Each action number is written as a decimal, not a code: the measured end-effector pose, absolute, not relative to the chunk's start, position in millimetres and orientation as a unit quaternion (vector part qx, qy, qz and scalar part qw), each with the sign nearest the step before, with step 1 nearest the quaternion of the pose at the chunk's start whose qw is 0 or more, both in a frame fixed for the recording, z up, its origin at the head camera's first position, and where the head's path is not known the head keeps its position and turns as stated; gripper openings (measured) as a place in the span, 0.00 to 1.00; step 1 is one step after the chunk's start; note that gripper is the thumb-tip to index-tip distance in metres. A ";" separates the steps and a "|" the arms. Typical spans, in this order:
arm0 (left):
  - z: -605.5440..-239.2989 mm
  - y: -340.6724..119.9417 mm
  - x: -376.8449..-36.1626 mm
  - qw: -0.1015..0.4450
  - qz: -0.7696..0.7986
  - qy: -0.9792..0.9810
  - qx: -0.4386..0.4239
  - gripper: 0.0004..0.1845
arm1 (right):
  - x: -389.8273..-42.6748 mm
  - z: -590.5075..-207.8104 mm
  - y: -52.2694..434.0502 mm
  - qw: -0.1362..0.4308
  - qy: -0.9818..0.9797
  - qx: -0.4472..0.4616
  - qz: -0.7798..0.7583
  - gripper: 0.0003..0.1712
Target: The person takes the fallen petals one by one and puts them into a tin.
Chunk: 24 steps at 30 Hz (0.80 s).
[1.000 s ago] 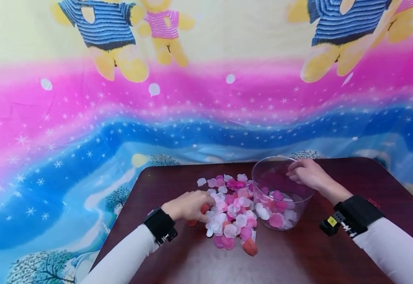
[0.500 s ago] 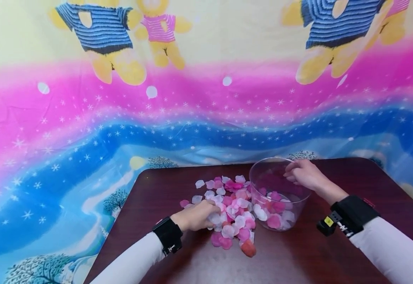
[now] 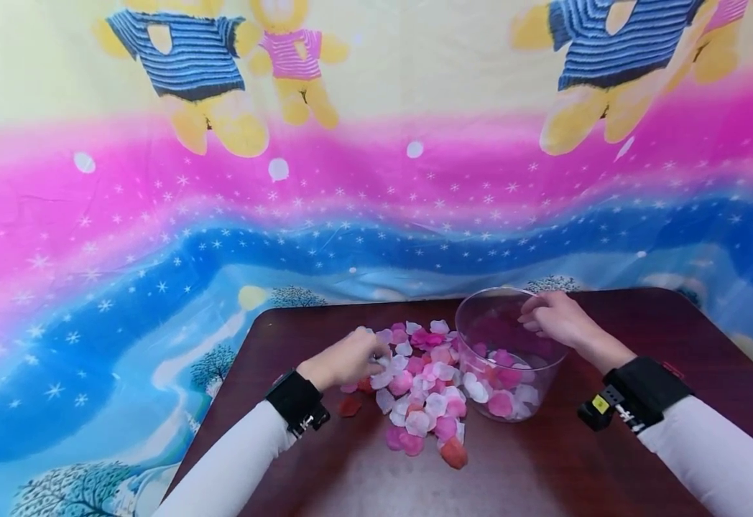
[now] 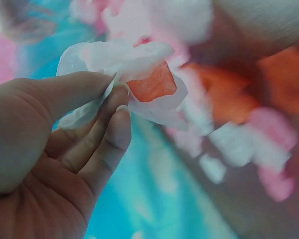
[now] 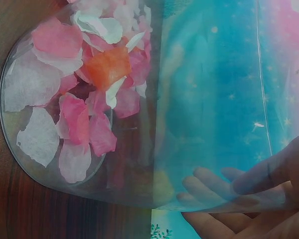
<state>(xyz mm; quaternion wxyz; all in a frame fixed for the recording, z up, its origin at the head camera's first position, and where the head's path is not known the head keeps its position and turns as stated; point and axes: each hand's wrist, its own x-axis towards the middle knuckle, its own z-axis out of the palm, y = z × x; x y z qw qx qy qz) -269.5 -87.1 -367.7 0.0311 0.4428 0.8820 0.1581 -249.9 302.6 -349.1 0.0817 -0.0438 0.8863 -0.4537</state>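
My left hand [image 3: 344, 360] is at the left side of a loose heap of petals [image 3: 423, 393] in white, pink, magenta and orange-red. In the left wrist view its thumb and fingertips pinch white petals [image 4: 134, 57], with an orange-red patch showing among them. The right hand [image 3: 560, 321] holds the rim of a clear plastic tub [image 3: 547, 377] on its right side. Through the tub's wall the right wrist view shows the thumb inside and fingers partly behind the plastic. White, pink and orange petals [image 5: 74, 119] lie at the tub's bottom.
A dark reddish-brown table [image 3: 389, 485] carries the heap and the tub. One orange-red petal [image 3: 454, 453] lies at the heap's near edge, another petal [image 3: 350, 407] just below the left hand. Behind the table hangs a colourful printed cloth [image 3: 376, 172].
The left hand dipped right and nearer into the heap half a second ago, then moved back up and left. The right hand and the tub have hardly moved.
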 end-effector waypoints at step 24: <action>-277.3 48.4 -272.5 -0.023 0.212 0.812 0.544 0.05 | -250.9 -350.8 303.0 0.061 0.890 -0.030 -0.451 0.24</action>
